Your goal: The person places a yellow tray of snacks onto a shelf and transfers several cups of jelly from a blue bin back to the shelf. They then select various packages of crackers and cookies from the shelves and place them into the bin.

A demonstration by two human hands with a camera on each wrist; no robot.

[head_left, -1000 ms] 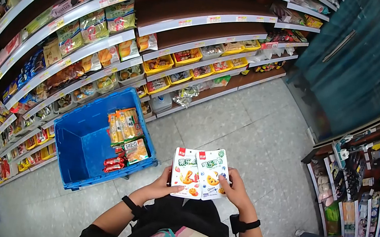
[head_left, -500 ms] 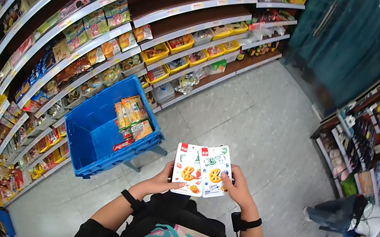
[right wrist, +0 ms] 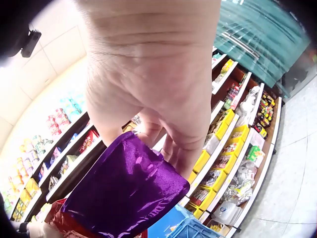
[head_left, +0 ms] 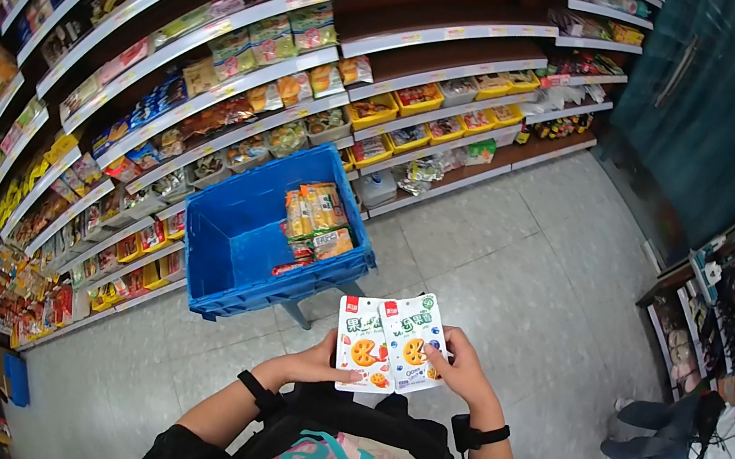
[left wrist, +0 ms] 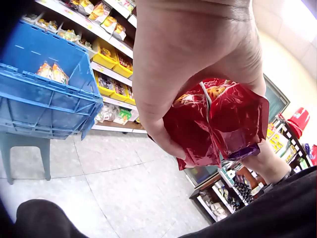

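In the head view two white snack pouches overlap side by side in front of the body. My left hand (head_left: 311, 364) grips the left pouch (head_left: 359, 324), thumb on its front. The right pouch (head_left: 400, 369) is pinched by my right hand (head_left: 465, 373), thumb over the printed front. From the left wrist view, the red back (left wrist: 188, 130) of a pouch shows under my left hand (left wrist: 193, 54). A purple pouch back (right wrist: 124, 188) hangs below my right hand (right wrist: 153, 89) in the right wrist view, its fingers partly hidden.
A blue crate (head_left: 205, 285) holding several snack packs stands on a grey stool (head_left: 298, 314) ahead-left. Stocked shelves (head_left: 422, 33) curve along the left and front. At the right, a person (head_left: 685, 438) is beside other shelves, and a teal door (head_left: 701, 121) stands behind.
The view has shifted, so crate and shelves appear further right than half a second ago. Both hands keep hold of the pouches, which overlap slightly more.
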